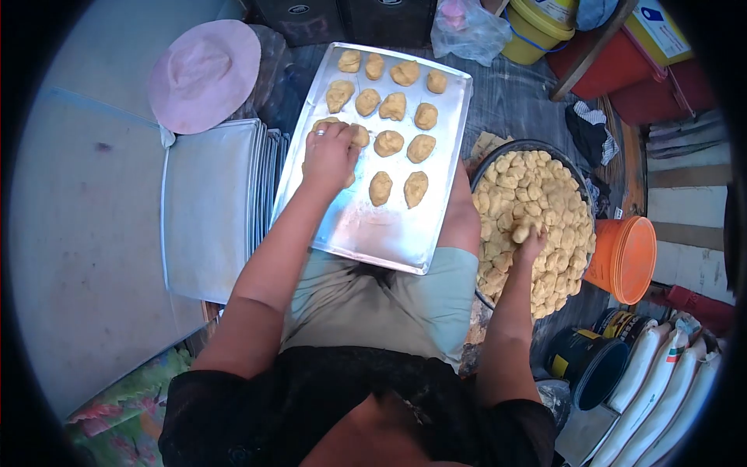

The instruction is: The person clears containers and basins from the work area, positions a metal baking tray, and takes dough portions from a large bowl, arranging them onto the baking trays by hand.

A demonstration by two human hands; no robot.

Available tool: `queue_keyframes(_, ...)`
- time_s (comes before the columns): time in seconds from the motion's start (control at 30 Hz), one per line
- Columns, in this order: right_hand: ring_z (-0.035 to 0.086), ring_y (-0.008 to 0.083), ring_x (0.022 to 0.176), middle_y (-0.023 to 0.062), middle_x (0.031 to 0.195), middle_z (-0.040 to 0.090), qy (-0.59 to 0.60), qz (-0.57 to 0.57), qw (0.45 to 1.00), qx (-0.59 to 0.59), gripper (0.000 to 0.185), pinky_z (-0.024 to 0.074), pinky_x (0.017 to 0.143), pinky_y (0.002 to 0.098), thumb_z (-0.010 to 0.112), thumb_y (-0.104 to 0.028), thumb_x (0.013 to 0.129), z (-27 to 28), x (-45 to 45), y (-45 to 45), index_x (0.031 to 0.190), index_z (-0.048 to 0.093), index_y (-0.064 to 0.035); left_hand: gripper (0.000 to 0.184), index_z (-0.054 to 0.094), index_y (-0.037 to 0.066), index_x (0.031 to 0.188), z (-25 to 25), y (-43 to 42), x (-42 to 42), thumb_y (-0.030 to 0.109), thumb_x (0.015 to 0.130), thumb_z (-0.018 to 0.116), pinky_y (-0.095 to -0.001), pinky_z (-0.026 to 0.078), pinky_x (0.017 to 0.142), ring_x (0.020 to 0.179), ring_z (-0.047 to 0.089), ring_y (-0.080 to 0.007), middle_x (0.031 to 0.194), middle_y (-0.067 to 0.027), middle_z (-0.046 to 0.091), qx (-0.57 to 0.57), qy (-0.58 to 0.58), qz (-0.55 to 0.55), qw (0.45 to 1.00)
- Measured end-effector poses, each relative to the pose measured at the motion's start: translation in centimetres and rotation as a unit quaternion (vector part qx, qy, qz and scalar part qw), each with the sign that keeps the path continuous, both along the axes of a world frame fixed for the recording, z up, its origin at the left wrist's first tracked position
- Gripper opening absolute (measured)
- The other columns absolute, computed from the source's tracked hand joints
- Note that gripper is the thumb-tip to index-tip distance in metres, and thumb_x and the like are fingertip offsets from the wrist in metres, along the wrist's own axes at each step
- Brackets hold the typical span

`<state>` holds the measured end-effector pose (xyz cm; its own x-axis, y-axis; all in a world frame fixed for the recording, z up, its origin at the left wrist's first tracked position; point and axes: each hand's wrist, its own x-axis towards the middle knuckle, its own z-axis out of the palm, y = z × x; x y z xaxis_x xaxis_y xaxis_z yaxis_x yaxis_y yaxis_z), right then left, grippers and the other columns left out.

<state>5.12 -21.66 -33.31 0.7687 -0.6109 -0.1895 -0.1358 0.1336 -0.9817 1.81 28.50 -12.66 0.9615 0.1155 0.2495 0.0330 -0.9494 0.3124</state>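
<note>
Across the person's lap lay a metal tray (373,237) bearing rows of dough pieces (405,73). The left hand (331,154) covered some near the tray's left edge; whether its fingers gripped any could not be told. The right hand (531,247) held a dough lump (520,233) in its fingers, over a heaped round basin (533,143).

I log remotely: metal tray (372,237), twelve o'clock, bearing dough lumps (389,143); grey floor (506,101), bearing plastic bag (468,37) at one o'clock, orange bucket (634,261) at three.
</note>
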Motion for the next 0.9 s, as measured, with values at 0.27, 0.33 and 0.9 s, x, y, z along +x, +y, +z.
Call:
queue_keyframes(0.27, 0.059, 0.0166, 0.074, 0.0020, 0.086, 0.063, -0.045, 0.109, 0.924, 0.364, 0.020, 0.0444, 0.053, 0.0300, 0.055, -0.026, 0.093, 10.2, -2.2, 2.5, 0.105, 0.059, -0.0108, 0.034, 0.066, 0.011, 0.113, 1.3, -0.2, 2.7, 0.019, 0.080, 0.068, -0.0446, 0.037, 0.098, 0.115, 0.053, -0.0307, 0.111, -0.0082, 0.064, 0.039, 0.016, -0.026, 0.999)
queue_keyframes(0.33, 0.056, 0.0168, 0.070, 0.0052, 0.091, 0.065, -0.083, 0.189, 0.881, 0.426, 0.025, 0.0428, 0.052, 0.0288, 0.056, -0.025, 0.092, 12.4, -2.5, 4.3, 0.107, 0.060, -0.0057, 0.032, 0.067, 0.011, 0.112, 0.3, -0.6, 5.0, 0.019, 0.080, 0.068, -0.0437, 0.037, 0.097, 0.116, 0.052, -0.0316, 0.112, -0.0086, 0.064, 0.023, -0.095, -0.034, 0.995)
queue_keyframes(0.9, 0.064, 0.0207, 0.095, 0.0120, 0.112, 0.060, -0.045, 0.451, 0.797, 0.398, 0.048, 0.0573, 0.077, 0.0318, 0.065, -0.008, 0.084, 19.6, -4.3, 22.9, 0.129, 0.048, -0.0073, 0.044, 0.064, 0.018, 0.124, -2.5, 2.5, 10.8, 0.013, 0.079, 0.065, -0.0447, 0.034, 0.097, 0.117, 0.052, -0.0256, 0.119, -0.0047, 0.064, 0.093, 0.004, -0.066, 0.993)
